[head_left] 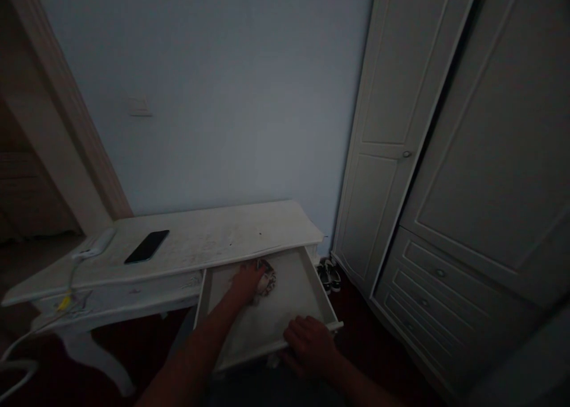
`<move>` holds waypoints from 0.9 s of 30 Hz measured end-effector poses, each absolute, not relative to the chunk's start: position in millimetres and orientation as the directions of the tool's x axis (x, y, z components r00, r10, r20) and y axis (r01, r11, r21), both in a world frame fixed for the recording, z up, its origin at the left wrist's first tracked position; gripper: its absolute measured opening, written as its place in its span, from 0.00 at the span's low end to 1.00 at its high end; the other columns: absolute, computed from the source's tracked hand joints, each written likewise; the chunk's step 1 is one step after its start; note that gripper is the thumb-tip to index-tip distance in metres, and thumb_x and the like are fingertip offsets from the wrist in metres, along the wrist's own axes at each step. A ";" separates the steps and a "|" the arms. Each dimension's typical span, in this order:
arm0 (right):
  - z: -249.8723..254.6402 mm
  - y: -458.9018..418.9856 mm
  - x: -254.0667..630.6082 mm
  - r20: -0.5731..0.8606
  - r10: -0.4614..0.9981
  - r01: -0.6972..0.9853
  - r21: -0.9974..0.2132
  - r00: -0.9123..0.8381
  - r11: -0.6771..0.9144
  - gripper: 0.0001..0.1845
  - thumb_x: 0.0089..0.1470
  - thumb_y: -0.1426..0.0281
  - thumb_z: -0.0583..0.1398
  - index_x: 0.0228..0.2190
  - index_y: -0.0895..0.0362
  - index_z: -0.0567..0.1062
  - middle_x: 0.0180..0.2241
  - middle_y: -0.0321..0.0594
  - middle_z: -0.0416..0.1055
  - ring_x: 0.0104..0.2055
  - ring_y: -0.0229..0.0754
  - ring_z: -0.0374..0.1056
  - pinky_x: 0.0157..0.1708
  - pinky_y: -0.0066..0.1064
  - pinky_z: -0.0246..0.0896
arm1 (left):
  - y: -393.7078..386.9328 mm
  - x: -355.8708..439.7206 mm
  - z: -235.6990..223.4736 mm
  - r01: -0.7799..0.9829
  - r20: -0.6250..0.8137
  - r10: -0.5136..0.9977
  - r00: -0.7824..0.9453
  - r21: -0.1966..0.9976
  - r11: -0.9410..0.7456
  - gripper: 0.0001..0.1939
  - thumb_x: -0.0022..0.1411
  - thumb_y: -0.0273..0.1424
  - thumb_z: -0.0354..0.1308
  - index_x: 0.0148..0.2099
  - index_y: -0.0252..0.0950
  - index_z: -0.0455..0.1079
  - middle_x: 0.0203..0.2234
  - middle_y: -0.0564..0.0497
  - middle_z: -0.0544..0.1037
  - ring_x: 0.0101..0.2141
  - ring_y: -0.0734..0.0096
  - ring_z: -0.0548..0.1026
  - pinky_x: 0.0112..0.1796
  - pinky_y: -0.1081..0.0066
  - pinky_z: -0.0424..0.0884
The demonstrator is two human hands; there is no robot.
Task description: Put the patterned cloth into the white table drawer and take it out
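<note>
A white drawer [289, 312] is pulled out from the white desk [214, 235]. Inside it, toward the back, lies a small round item with a brown-and-white pattern [268, 281]; the dim light hides its kind. My left hand [248, 280] reaches into the drawer, its fingers closed on the left side of this item. My right hand [309, 340] is at the drawer's front edge near the right corner, with fingers curled over the rim and the thumb side hidden below.
On the desk's left part lie a dark phone [146, 247] and a white power strip [94, 244] with a cable. Black-and-white shoes [328, 275] stand on the floor beside the desk. A white wardrobe [445, 187] rises at the right.
</note>
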State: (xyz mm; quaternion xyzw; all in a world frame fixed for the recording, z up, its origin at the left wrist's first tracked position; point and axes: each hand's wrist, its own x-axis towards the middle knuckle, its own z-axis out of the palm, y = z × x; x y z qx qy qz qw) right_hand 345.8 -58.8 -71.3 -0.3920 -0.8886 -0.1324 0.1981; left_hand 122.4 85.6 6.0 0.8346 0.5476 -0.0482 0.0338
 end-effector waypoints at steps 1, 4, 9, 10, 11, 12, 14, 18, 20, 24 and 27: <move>-72.6 -58.5 345.7 0.463 0.639 0.747 0.083 -0.615 0.660 0.16 0.64 0.53 0.60 0.37 0.54 0.72 0.34 0.40 0.75 0.37 0.47 0.69 0.35 0.37 0.57 | 84.9 136.7 2.5 0.906 -0.114 0.900 0.421 0.004 -0.424 0.40 0.60 0.31 0.67 0.71 0.52 0.58 0.69 0.36 0.61 0.64 0.29 0.64 0.54 0.37 0.70; -75.9 -58.3 345.8 0.484 0.628 0.747 0.085 -0.609 0.659 0.18 0.64 0.51 0.59 0.38 0.54 0.72 0.34 0.41 0.75 0.37 0.47 0.69 0.36 0.37 0.58 | 72.9 179.5 -11.7 0.843 -0.120 0.835 0.536 0.019 -0.538 0.34 0.65 0.29 0.61 0.70 0.55 0.61 0.70 0.38 0.59 0.66 0.26 0.59 0.52 0.32 0.70; -79.8 -58.3 345.9 0.502 0.628 0.749 0.062 -0.595 0.660 0.19 0.65 0.51 0.58 0.41 0.54 0.73 0.38 0.44 0.77 0.41 0.49 0.70 0.39 0.37 0.60 | 45.4 217.1 -31.1 0.704 -0.153 0.689 0.708 0.075 -0.707 0.23 0.73 0.33 0.52 0.65 0.59 0.68 0.69 0.47 0.62 0.67 0.35 0.57 0.54 0.36 0.68; -80.6 -57.9 345.7 0.503 0.629 0.748 0.056 -0.593 0.661 0.19 0.65 0.51 0.58 0.42 0.54 0.74 0.38 0.44 0.77 0.41 0.49 0.70 0.39 0.38 0.60 | 42.7 215.8 -32.5 0.689 -0.165 0.672 0.722 0.083 -0.720 0.21 0.73 0.34 0.52 0.64 0.59 0.69 0.68 0.47 0.64 0.66 0.37 0.58 0.54 0.39 0.69; -81.3 -57.4 345.3 0.504 0.631 0.750 0.050 -0.590 0.660 0.20 0.65 0.50 0.58 0.43 0.54 0.74 0.38 0.44 0.77 0.42 0.50 0.70 0.39 0.38 0.60 | 41.0 211.6 -33.2 0.681 -0.177 0.662 0.729 0.088 -0.727 0.20 0.72 0.36 0.53 0.63 0.59 0.70 0.67 0.46 0.64 0.65 0.37 0.59 0.54 0.40 0.70; -81.8 -56.9 345.0 0.501 0.633 0.749 0.045 -0.590 0.661 0.20 0.65 0.50 0.58 0.43 0.54 0.74 0.38 0.44 0.77 0.42 0.50 0.71 0.40 0.38 0.60 | 40.1 204.5 -33.3 0.679 -0.188 0.657 0.730 0.090 -0.728 0.20 0.72 0.36 0.54 0.63 0.58 0.70 0.66 0.45 0.65 0.65 0.37 0.60 0.54 0.41 0.70; -81.8 -56.1 344.5 0.493 0.633 0.743 0.040 -0.596 0.668 0.19 0.65 0.51 0.59 0.42 0.54 0.73 0.38 0.44 0.77 0.42 0.49 0.71 0.40 0.38 0.60 | 38.9 183.7 -32.6 0.697 -0.218 0.670 0.710 0.086 -0.711 0.26 0.67 0.36 0.60 0.66 0.56 0.68 0.66 0.43 0.64 0.65 0.34 0.60 0.55 0.41 0.69; -77.8 -56.6 344.1 0.475 0.645 0.748 0.043 -0.598 0.662 0.17 0.64 0.52 0.59 0.40 0.54 0.73 0.37 0.43 0.77 0.40 0.48 0.70 0.39 0.38 0.59 | 36.4 131.7 -30.6 0.809 -0.291 0.768 0.571 0.039 -0.587 0.43 0.55 0.30 0.67 0.72 0.48 0.60 0.70 0.35 0.60 0.66 0.28 0.61 0.57 0.37 0.67; -75.7 -57.1 344.0 0.469 0.652 0.757 0.058 -0.596 0.651 0.17 0.64 0.53 0.59 0.39 0.54 0.73 0.35 0.42 0.76 0.39 0.47 0.70 0.37 0.37 0.58 | 37.7 108.5 -28.1 0.856 -0.311 0.811 0.495 0.014 -0.517 0.41 0.56 0.27 0.64 0.71 0.47 0.61 0.70 0.34 0.59 0.66 0.29 0.62 0.57 0.37 0.67; -76.3 -57.5 343.8 0.488 0.636 0.760 0.093 -0.597 0.643 0.18 0.63 0.52 0.60 0.37 0.54 0.72 0.35 0.41 0.75 0.38 0.47 0.69 0.37 0.37 0.58 | 49.9 77.3 -17.6 0.926 -0.299 0.885 0.356 -0.016 -0.378 0.46 0.50 0.24 0.66 0.70 0.49 0.61 0.70 0.36 0.60 0.65 0.30 0.65 0.55 0.41 0.71; -78.0 -57.5 343.2 0.527 0.619 0.768 0.106 -0.582 0.631 0.19 0.64 0.50 0.60 0.37 0.54 0.72 0.35 0.41 0.76 0.39 0.48 0.70 0.38 0.38 0.58 | 61.8 70.3 -7.8 0.963 -0.241 0.935 0.259 -0.005 -0.268 0.46 0.53 0.28 0.66 0.72 0.49 0.58 0.68 0.36 0.62 0.62 0.32 0.68 0.53 0.44 0.72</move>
